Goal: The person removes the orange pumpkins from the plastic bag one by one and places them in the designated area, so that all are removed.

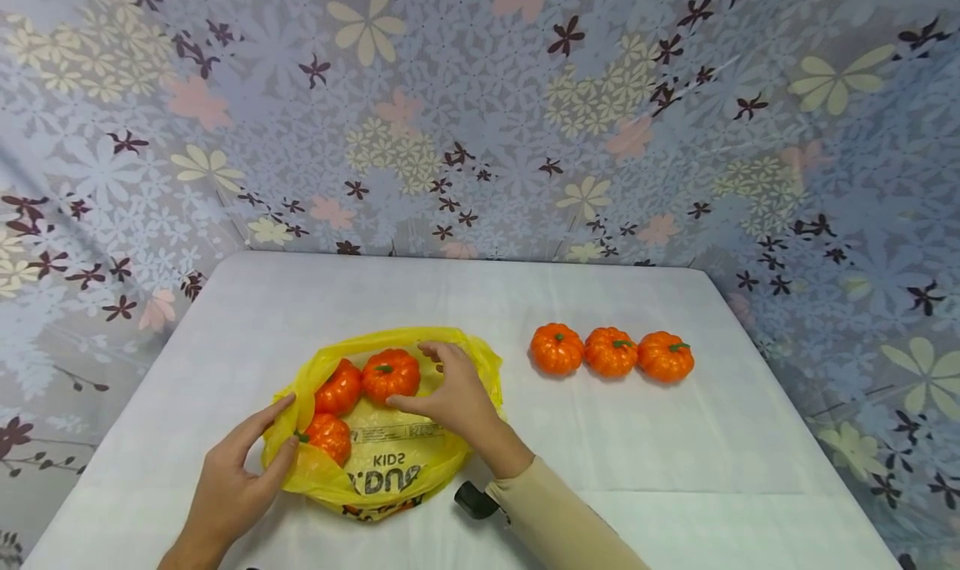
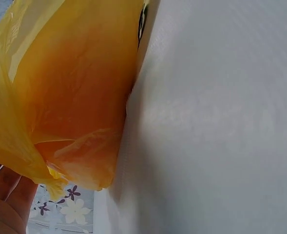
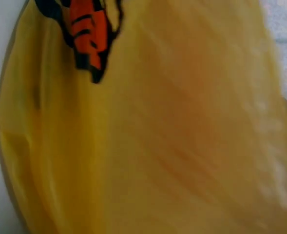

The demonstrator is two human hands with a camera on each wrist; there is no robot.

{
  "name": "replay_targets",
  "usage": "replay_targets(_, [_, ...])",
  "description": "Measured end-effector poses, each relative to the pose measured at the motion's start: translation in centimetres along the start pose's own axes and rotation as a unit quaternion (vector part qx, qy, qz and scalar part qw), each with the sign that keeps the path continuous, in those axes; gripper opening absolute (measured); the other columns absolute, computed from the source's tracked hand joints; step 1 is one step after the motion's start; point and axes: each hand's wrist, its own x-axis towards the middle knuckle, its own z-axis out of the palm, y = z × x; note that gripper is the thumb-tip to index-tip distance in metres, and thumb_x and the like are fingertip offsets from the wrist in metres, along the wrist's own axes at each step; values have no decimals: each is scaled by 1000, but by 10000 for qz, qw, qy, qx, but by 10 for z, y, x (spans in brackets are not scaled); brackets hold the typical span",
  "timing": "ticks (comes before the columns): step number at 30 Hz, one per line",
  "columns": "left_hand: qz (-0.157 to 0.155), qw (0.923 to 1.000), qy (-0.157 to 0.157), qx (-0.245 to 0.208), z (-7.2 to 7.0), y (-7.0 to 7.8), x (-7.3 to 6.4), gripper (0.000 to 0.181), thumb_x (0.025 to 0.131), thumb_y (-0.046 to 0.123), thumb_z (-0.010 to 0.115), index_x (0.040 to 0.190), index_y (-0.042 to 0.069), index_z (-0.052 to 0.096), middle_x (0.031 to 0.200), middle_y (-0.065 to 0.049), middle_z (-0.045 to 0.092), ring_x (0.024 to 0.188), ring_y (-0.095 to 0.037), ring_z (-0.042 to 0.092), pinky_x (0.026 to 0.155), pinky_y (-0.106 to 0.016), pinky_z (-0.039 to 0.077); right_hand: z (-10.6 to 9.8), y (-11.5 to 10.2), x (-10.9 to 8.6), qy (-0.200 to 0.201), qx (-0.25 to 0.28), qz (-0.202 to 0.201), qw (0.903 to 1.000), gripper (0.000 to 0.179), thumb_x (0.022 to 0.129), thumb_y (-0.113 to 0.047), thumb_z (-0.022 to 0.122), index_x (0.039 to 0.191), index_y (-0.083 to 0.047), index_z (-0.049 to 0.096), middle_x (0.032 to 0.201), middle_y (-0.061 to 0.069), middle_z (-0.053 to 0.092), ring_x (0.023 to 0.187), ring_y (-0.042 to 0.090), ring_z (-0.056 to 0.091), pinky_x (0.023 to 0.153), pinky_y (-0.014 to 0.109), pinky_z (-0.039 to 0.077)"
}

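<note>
A yellow plastic bag [image 1: 457, 470] with dark printing lies with its mouth spread wide. Inside it are three small orange toy pumpkins: one pumpkin [image 1: 391, 376] towards the back, another pumpkin [image 1: 339, 388] at its left, and a third pumpkin [image 1: 327, 438] nearer the front. My left hand [image 1: 240, 470] holds the bag's left rim between thumb and fingers. Over the bag's right side reaches my right hand [image 1: 453, 391], thumb and fingers spread beside the back pumpkin, nothing in its grasp. In the right wrist view the bag's wall [image 3: 182, 122] hides most of that hand.
Three more orange pumpkins stand in a row on the white table, right of the bag: a left one [image 1: 557, 349], a middle one [image 1: 611, 352] and a right one [image 1: 665, 357]. Flowered cloth [image 1: 480, 137] rises behind the table [image 1: 637, 445]. A black wrist camera [image 1: 476, 500] sits below my right wrist.
</note>
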Motion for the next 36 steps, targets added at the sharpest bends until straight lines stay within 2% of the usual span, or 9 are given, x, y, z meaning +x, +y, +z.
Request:
replay_targets(9, [-6,10000,-21,2,0,2,2,51,84,0,77,133,6,65,128,-7,67,119,6,52,99,-5,35,17,4,4,-10,-25,407,9992,92,69,-39,93,146,-11,50,142,7,53,130,26,49,108,44,44])
replay_targets(18, [-124,9999,-32,90,2,2,-2,49,84,0,77,131,4,65,128,-6,68,118,7,51,99,-4,34,29,6,5,120,-101,243,9996,94,68,-36,95,144,-5,49,141,10,52,127,28,51,106,44,46])
replay_targets(24, [-149,9998,-66,121,1,1,-1,49,84,1,77,132,4,65,128,-6,67,119,7,51,99,-4,34,35,12,7,213,-182,177,9995,86,70,-34,94,140,-7,52,138,8,52,123,26,53,104,43,48])
replay_targets(36, [-187,9997,-78,155,2,1,-1,49,85,1,77,132,5,65,129,-6,67,119,7,51,99,-4,34,33,12,4,159,209,137,9996,82,69,-33,95,137,-14,53,133,0,57,120,20,54,103,40,48])
